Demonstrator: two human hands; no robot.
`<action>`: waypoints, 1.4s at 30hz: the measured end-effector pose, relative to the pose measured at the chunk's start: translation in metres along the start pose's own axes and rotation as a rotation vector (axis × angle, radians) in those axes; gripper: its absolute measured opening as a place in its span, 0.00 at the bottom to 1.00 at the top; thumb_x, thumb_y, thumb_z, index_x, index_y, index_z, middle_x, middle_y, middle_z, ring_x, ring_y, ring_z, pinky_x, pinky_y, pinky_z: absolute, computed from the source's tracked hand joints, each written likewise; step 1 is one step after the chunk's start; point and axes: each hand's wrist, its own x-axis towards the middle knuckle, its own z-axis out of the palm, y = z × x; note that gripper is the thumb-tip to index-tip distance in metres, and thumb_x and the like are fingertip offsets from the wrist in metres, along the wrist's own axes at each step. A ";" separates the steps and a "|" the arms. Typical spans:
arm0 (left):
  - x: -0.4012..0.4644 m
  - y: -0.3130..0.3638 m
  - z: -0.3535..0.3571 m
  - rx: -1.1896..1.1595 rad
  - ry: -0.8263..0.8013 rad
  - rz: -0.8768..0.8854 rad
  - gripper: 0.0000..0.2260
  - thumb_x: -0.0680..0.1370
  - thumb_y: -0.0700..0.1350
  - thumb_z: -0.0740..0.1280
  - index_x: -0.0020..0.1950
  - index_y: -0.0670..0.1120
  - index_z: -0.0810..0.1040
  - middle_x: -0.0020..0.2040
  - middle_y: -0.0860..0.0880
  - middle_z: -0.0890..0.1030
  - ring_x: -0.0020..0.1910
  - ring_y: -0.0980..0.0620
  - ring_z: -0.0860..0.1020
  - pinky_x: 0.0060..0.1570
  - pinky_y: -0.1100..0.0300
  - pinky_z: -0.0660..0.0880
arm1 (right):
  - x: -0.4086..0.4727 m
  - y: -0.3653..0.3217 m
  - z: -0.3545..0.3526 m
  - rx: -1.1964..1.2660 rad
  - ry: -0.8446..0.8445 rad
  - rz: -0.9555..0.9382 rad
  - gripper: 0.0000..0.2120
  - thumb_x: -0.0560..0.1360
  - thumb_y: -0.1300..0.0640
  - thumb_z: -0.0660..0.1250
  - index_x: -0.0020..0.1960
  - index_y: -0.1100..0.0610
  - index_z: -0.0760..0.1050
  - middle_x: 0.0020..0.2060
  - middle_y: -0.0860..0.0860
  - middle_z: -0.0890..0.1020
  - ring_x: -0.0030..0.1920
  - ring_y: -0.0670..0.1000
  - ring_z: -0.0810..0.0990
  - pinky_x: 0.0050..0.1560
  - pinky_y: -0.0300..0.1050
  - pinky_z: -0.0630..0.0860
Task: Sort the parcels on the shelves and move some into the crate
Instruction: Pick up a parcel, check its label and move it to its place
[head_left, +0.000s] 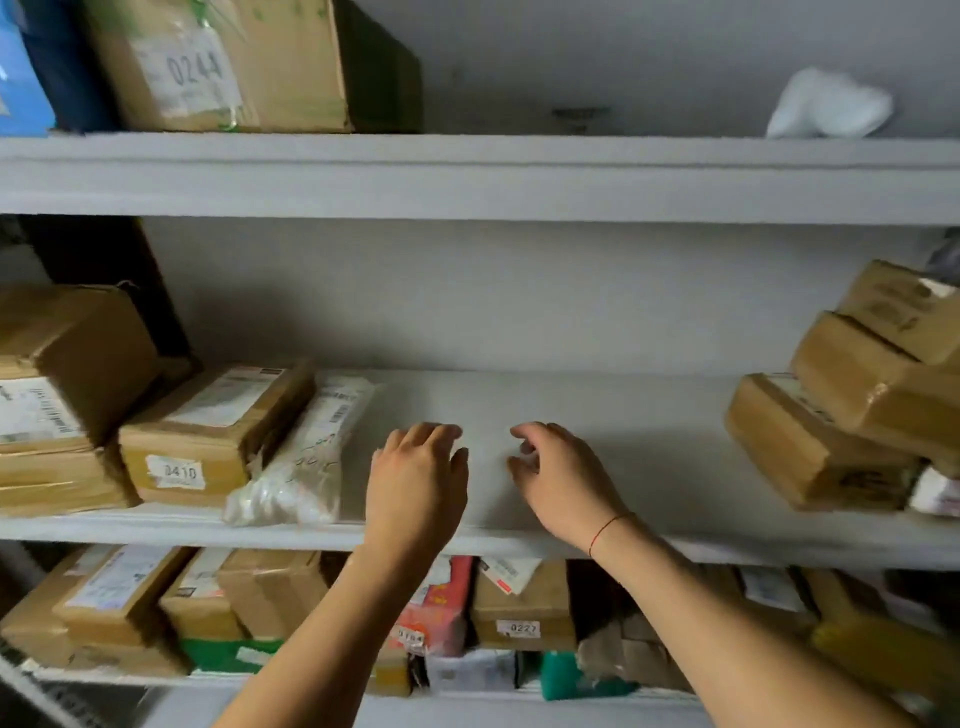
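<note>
Both my hands hover over the bare middle of the grey middle shelf (571, 405). My left hand (415, 483) has its fingers spread and holds nothing. My right hand (561, 478), with a red thread at the wrist, is also empty, fingers loosely curled. Just left of my left hand lies a white plastic mailer (306, 457), and beside it a brown box labelled 0410 (208, 431). More brown boxes (57, 395) are stacked at the far left. At the right end stands a leaning stack of brown boxes (841, 415). No crate is in view.
The top shelf (467, 171) carries a large box marked 0244 (218, 62), a blue parcel (26, 67) and a white bag (826, 104). The lower shelf is crowded with parcels, among them a box marked 0227 (519, 608) and a pink-red mailer (441, 608).
</note>
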 end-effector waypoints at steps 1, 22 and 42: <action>0.003 0.017 0.011 -0.002 -0.037 0.021 0.11 0.78 0.46 0.75 0.60 0.49 0.86 0.57 0.47 0.87 0.52 0.39 0.83 0.48 0.47 0.79 | -0.005 0.017 -0.017 -0.165 0.040 -0.030 0.18 0.84 0.53 0.66 0.73 0.51 0.76 0.64 0.50 0.80 0.65 0.53 0.78 0.66 0.50 0.77; 0.085 0.374 0.078 -0.491 -0.317 0.528 0.37 0.81 0.57 0.67 0.87 0.52 0.55 0.83 0.45 0.65 0.76 0.39 0.70 0.74 0.43 0.72 | -0.096 0.183 -0.306 -0.693 0.736 0.297 0.54 0.72 0.49 0.78 0.87 0.46 0.48 0.85 0.57 0.52 0.83 0.65 0.53 0.78 0.68 0.63; 0.062 0.275 0.041 -1.570 -0.589 -0.269 0.23 0.81 0.44 0.73 0.75 0.49 0.73 0.62 0.42 0.86 0.60 0.39 0.86 0.63 0.37 0.81 | -0.098 0.168 -0.217 -0.040 0.652 -0.235 0.26 0.74 0.49 0.79 0.68 0.51 0.75 0.73 0.52 0.67 0.73 0.53 0.72 0.69 0.41 0.76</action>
